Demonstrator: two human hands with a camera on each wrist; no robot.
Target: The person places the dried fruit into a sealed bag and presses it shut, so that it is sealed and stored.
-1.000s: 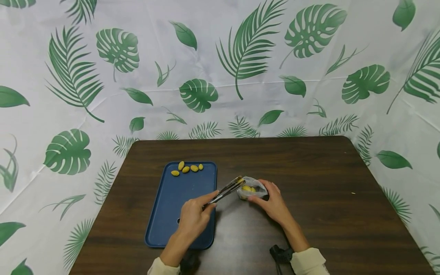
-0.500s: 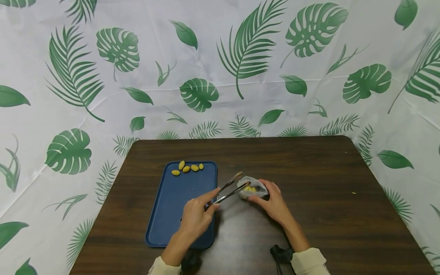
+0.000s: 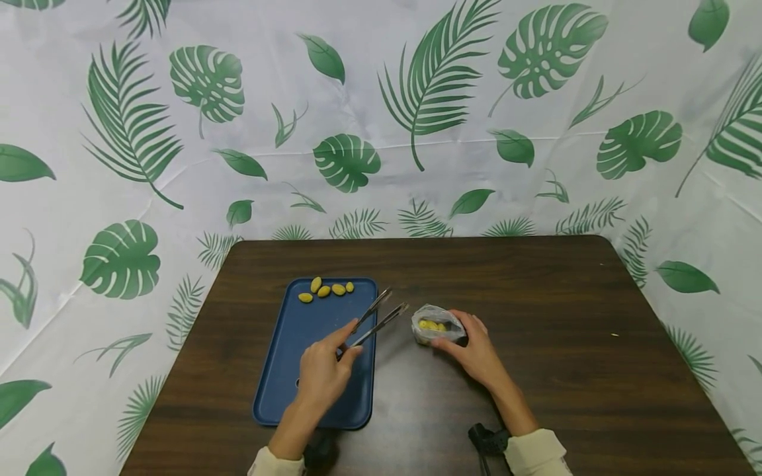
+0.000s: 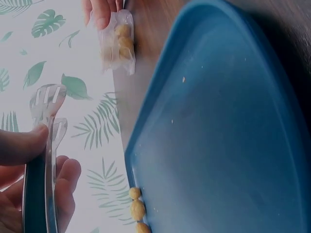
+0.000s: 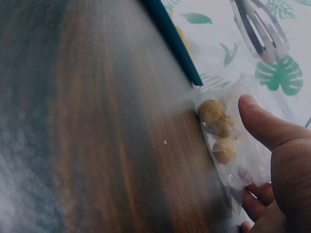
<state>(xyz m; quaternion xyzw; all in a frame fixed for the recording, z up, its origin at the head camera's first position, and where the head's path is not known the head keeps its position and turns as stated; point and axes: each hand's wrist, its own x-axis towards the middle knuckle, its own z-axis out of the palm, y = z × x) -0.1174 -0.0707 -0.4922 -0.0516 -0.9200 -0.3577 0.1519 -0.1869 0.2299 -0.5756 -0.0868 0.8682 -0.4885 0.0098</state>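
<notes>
My left hand (image 3: 324,370) holds metal tongs (image 3: 381,324) over the right side of the blue tray (image 3: 315,330). The tongs' slotted tips stand apart with nothing between them. Several small yellow oval pieces (image 3: 324,291) lie along the tray's far edge. To the right of the tray, my right hand (image 3: 476,350) grips a clear plastic bag (image 3: 423,336) by its right side, thumb in front. Its mouth gapes, and more yellow pieces (image 5: 223,125) show inside. In the left wrist view, thumb and fingers press the tongs (image 4: 48,102) from both sides.
The dark wooden table (image 3: 536,284) runs back to a white cloth (image 3: 369,86) printed with green leaves. A tiny yellow scrap (image 3: 615,334) lies on the table at the right. A black device (image 3: 488,437) sits at my right wrist, near the table surface.
The tongs have opened, letting a yellow piece go at the bag. My left hand has drawn back to the left with them, over the tray. My right hand stays at the bag.
</notes>
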